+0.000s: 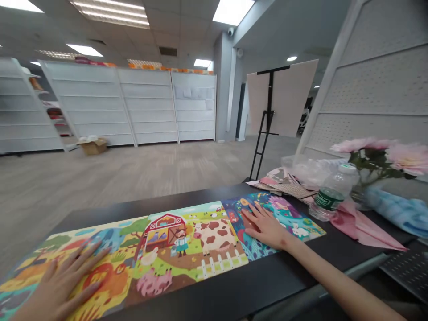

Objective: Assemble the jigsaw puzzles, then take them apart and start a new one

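Three colourful illustrated boards lie side by side in a row on a black table [214, 285]. My left hand [63, 285] rests with fingers spread on the safari picture board [123, 240], which shows a lion and an elephant. In the middle is the farm picture board [190, 240], with a red barn, a cow and a pig; neither hand touches it. My right hand [267, 225] lies flat, fingers apart, on the dark blue picture board [290, 214] with a white rabbit. Each hand covers part of its board.
Right of the boards stand a water bottle [332, 191], a pink cloth [361, 223], pink flowers [408, 156] and a blue-and-white bundle [397, 207]. Folded patterned fabric [287, 185] lies behind. An easel [269, 98], a cardboard box [93, 146] and white shelving [147, 107] are beyond the table.
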